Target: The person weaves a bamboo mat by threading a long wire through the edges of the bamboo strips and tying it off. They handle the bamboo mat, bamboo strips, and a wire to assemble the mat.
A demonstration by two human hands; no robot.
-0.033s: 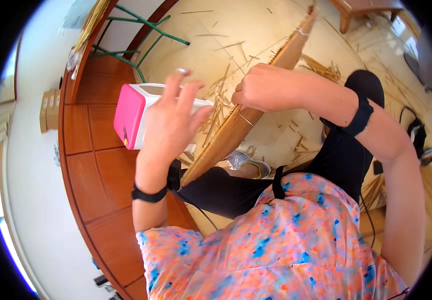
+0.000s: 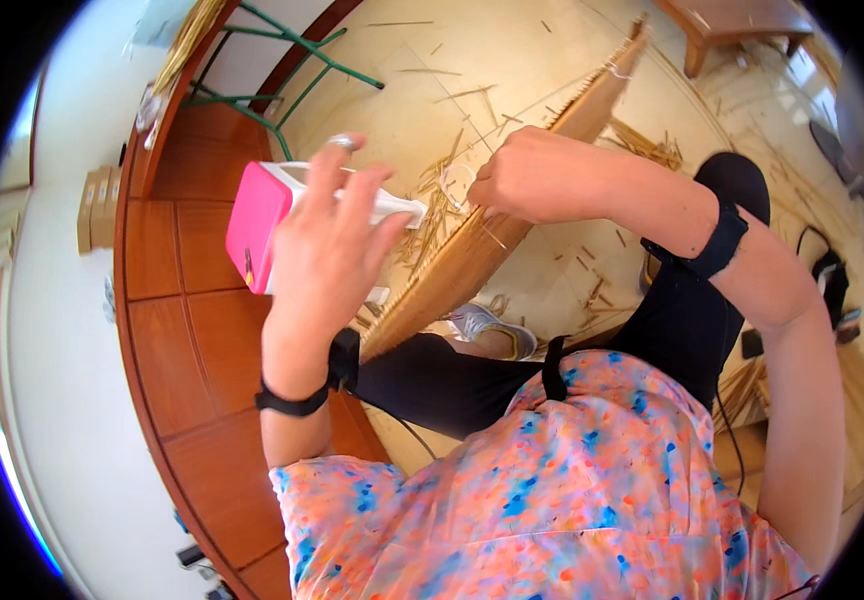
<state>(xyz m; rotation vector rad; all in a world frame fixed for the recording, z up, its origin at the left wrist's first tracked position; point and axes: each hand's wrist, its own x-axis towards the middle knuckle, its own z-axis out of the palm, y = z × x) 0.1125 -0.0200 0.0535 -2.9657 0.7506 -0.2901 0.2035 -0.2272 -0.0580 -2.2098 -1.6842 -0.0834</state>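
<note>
A long, flat tan piece of straw-like strips [image 2: 467,268] slants from my left thigh up toward the far right. One long edge is ragged with small stubs, and white ties cross it. My right hand [image 2: 537,178] is closed at that edge, fingertips pinched beside a loop of white thread [image 2: 449,172]; what lies inside the pinch is mostly hidden. Left of the piece, my left hand [image 2: 327,245] is raised with fingers spread, a ring on one finger. It holds nothing visible and partly covers a white box with a pink side [image 2: 257,225].
A red-brown wooden bench [image 2: 157,320] runs along the left, with green metal legs [image 2: 297,45] behind it. Loose straw bits [image 2: 442,215] litter the tiled floor, with a straw bundle [image 2: 647,145] beyond the piece. A wooden stool [image 2: 732,25] stands far right.
My left hand has shifted slightly left and down, still spread. The straw piece's far end has tipped a little to the right. A loop of white thread shows more clearly beside my right fingertips.
</note>
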